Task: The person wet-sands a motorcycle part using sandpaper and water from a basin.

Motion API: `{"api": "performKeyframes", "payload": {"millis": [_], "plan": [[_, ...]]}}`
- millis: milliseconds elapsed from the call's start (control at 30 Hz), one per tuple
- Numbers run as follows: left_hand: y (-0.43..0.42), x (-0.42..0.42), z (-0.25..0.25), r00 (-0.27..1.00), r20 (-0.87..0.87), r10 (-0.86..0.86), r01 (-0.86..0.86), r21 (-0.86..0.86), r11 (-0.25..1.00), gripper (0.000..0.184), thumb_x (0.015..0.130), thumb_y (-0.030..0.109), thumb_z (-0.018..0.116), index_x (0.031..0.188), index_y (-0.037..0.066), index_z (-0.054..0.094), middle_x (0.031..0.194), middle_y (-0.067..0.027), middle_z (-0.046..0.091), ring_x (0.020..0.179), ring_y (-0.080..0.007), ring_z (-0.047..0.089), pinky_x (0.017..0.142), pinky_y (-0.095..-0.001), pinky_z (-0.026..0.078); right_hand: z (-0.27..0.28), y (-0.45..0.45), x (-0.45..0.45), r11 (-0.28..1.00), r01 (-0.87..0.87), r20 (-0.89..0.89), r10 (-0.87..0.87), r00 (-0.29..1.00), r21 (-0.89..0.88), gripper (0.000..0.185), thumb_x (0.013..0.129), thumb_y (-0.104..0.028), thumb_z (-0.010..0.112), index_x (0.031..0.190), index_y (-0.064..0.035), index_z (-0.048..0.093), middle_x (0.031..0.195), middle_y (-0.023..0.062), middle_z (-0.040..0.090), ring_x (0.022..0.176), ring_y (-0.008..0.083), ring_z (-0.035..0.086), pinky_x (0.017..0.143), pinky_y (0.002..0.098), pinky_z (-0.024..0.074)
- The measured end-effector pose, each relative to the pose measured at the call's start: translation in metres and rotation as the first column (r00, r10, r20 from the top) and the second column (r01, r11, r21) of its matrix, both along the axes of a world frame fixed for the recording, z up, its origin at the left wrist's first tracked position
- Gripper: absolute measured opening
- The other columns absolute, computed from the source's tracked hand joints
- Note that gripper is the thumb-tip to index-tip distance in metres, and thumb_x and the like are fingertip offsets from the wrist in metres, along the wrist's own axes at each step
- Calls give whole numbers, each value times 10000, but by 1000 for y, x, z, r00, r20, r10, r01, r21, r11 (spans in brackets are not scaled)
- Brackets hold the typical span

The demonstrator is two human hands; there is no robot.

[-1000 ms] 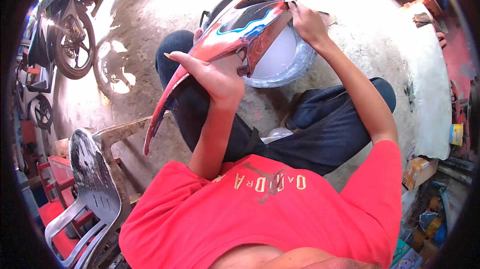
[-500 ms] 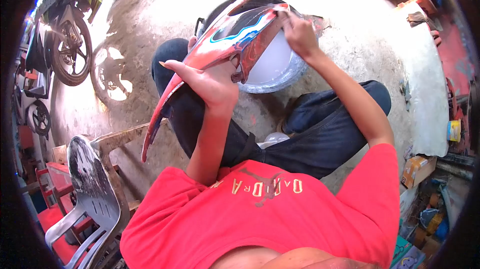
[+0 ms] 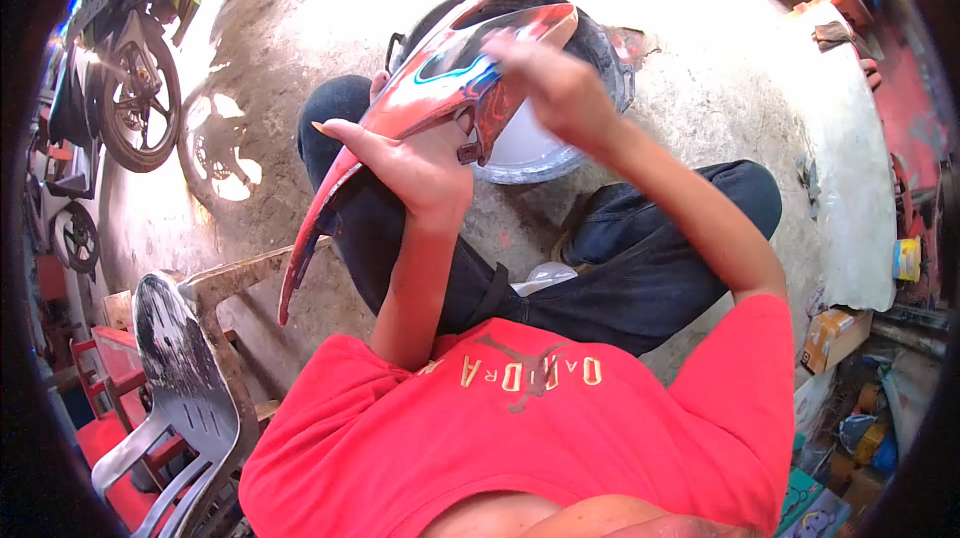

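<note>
A long curved red panel [image 3: 425, 100], with black, white and blue graphics, slants across my lap, its narrow tail low on the left. My left hand [image 3: 425, 163] grips it from beneath, thumb on the near side and fingertips showing past the far edge. Over the panel's upper right part is my right hand [image 3: 555, 88], its fingers smeared by motion; whether they hold anything is hidden. Behind and below the panel stands a round tub [image 3: 525, 143] with a whitish inside, partly covered by panel and hand.
My crossed legs [image 3: 640, 283] in dark trousers frame the near floor. A worn grey plastic chair [image 3: 190, 378] stands at the left, below a parked motorcycle [image 3: 140, 88]. A pale slab [image 3: 855, 178] and a cardboard box [image 3: 835, 338] lie on the right.
My right hand has moved left and down from the panel's upper right tip to above its blue graphics. The panel has shifted slightly left and down, still in my left hand.
</note>
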State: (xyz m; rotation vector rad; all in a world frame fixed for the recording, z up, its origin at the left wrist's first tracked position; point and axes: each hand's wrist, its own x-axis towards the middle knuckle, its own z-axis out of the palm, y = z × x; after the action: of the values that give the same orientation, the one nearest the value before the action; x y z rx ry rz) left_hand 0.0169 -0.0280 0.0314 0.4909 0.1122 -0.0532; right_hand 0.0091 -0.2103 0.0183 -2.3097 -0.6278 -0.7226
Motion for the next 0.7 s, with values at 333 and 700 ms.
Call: {"api": "performKeyframes", "payload": {"millis": [333, 700], "plan": [[-1, -1, -2, 999, 25, 34, -35, 40, 999, 896, 956, 822, 320, 1365, 30, 417, 1422, -200, 485, 1333, -342, 460, 1157, -540, 327, 21, -25, 24, 938, 327, -461, -342, 819, -116, 383, 934, 25, 585, 1294, -85, 658, 1259, 199, 689, 1220, 314, 654, 983, 406, 556], [-7, -6, 7, 999, 21, 24, -26, 94, 995, 992, 939, 841, 300, 1460, 1, 387, 1456, -230, 485, 1374, -384, 442, 1160, -586, 322, 25, -8, 21, 996, 77, -237, -87, 968, -51, 358, 903, 28, 583, 1253, 11, 655, 1258, 204, 691, 1187, 359, 666, 991, 411, 554]]}}
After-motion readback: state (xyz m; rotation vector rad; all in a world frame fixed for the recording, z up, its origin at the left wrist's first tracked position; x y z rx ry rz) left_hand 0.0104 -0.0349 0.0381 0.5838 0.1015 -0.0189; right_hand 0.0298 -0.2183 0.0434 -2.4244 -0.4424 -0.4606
